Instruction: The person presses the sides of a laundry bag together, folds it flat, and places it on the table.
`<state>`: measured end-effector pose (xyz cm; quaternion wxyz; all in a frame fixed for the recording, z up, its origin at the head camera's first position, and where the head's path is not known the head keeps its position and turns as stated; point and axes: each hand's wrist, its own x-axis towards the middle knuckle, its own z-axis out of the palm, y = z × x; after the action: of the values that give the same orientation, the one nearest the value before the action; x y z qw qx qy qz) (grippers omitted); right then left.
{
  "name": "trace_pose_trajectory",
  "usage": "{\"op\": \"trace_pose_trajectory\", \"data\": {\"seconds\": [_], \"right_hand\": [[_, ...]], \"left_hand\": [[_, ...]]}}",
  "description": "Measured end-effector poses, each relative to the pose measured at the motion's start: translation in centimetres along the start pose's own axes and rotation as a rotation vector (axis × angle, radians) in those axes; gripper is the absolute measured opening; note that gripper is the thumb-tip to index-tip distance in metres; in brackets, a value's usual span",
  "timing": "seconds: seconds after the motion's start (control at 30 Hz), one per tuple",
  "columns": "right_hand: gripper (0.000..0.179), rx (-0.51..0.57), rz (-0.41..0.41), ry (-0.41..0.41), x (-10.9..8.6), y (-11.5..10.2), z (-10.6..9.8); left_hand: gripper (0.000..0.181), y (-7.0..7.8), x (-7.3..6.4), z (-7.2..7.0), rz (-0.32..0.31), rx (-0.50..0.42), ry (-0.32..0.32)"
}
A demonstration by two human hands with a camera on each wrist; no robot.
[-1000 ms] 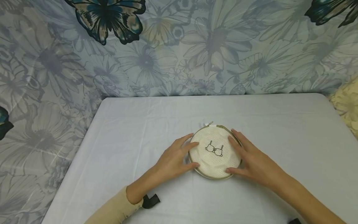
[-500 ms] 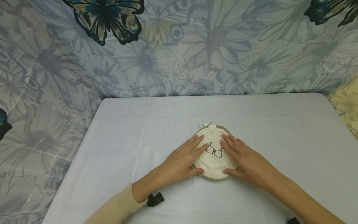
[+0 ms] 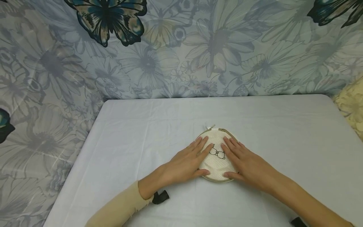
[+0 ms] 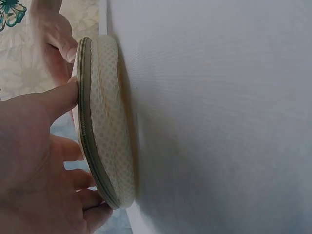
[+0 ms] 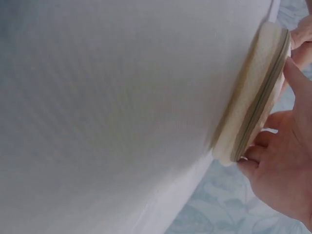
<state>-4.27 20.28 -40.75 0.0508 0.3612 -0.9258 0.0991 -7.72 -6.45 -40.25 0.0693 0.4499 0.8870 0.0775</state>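
A round cream mesh pouch [image 3: 218, 168] with an olive zipper round its edge lies flat on the white table, right of centre. A line drawing of glasses [image 3: 217, 154] marks its top, partly covered by fingers. My left hand [image 3: 185, 164] rests on the pouch's left side with fingers extended, thumb near the front rim. From the right, my right hand [image 3: 250, 164] lies over the other side in the same way. In the left wrist view, the thumb touches the top beside the zipper [image 4: 87, 117]. The pouch's padded side wall [image 5: 248, 83] shows in the right wrist view.
The white cloth-covered table [image 3: 136, 126] reaches back to a wall hanging [image 3: 198, 56] printed with flowers and butterflies. Yellow floral material [image 3: 351, 107] stands at the right edge. Black straps [image 3: 160, 197] hang at the wrists.
Both hands have slid inward from the pouch's side edges onto its top, so the fingers now cover more of the glasses drawing. The pouch has stayed nearly in place.
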Motion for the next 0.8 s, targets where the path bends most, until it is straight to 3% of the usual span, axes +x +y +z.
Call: {"op": "trace_pose_trajectory", "data": {"seconds": [0.5,0.8], "right_hand": [[0.087,-0.033,-0.039,0.028,-0.3,0.6,1.3],[0.087,-0.030,-0.020,-0.003,-0.1,0.4,0.8]], "left_hand": [[0.086,0.0,0.5,-0.2,-0.017,0.080,-0.144],[0.086,0.0,0.4,-0.3,-0.027,0.088,-0.134]]}}
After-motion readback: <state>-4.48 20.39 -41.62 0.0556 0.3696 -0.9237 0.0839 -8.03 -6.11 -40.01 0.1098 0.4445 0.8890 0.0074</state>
